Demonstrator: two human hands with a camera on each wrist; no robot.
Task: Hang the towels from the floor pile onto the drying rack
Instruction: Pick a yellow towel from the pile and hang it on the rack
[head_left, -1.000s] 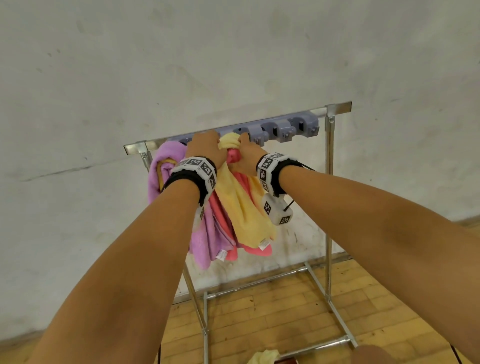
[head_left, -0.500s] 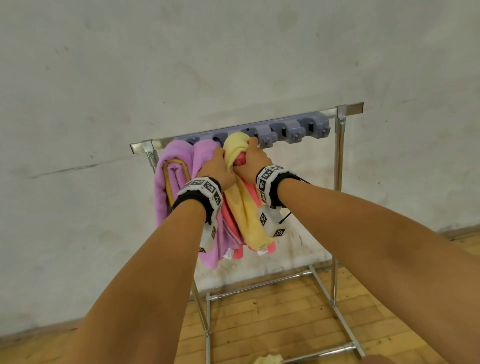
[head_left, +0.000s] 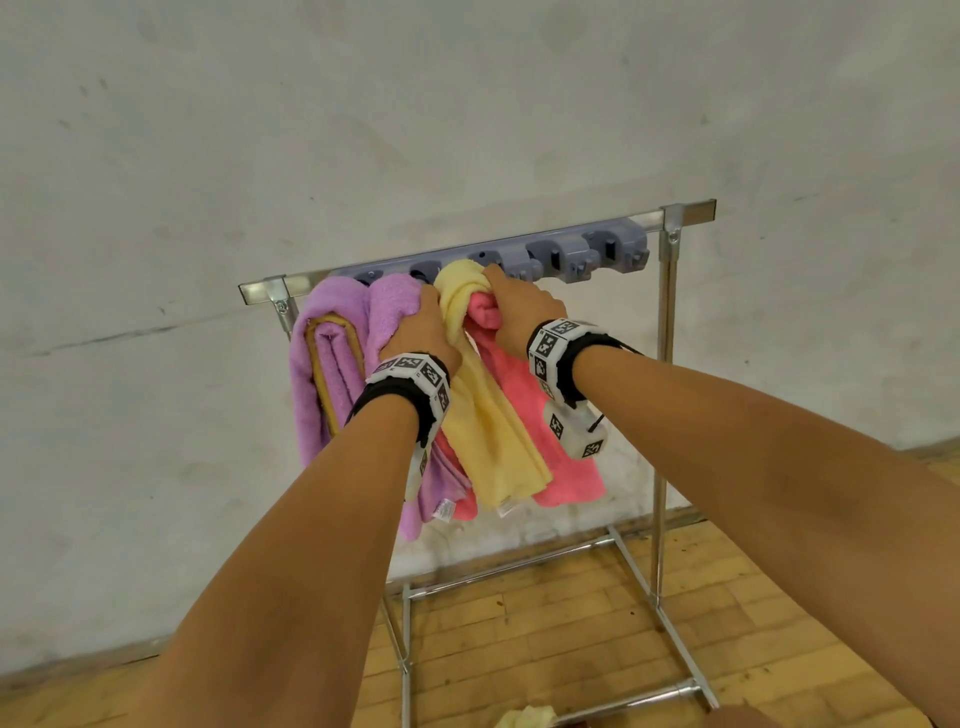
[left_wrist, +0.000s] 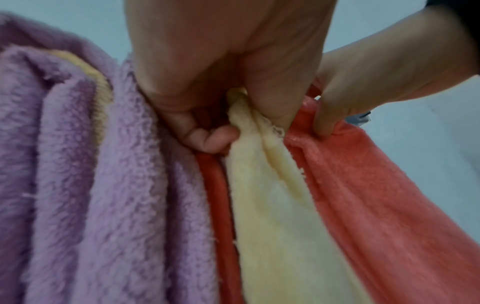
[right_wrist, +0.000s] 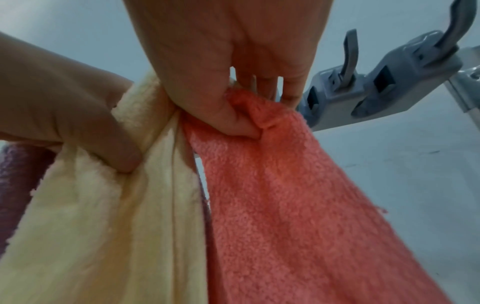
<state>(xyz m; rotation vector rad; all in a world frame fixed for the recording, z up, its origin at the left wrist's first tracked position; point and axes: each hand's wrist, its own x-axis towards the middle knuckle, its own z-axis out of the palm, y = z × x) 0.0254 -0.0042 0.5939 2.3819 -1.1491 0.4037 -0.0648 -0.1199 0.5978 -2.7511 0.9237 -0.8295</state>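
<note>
Since a second ago both hands dropped below the drying rack (head_left: 670, 215) top bar near its left end, left hand (head_left: 423, 332) pinching yellow towel (head_left: 493, 431), right hand (head_left: 514, 306) pinching pink towel (head_left: 545, 415), both towels draped there; hanging looks nearly settled.

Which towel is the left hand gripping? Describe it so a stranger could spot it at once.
Find the metal drying rack against the pale wall and the bunch of towels at the left end of its top bar. The left hand grips the yellow towel hanging mid-bunch. It is the only pale yellow one, between the purple towels and the pink towel, which the right hand pinches.
</note>
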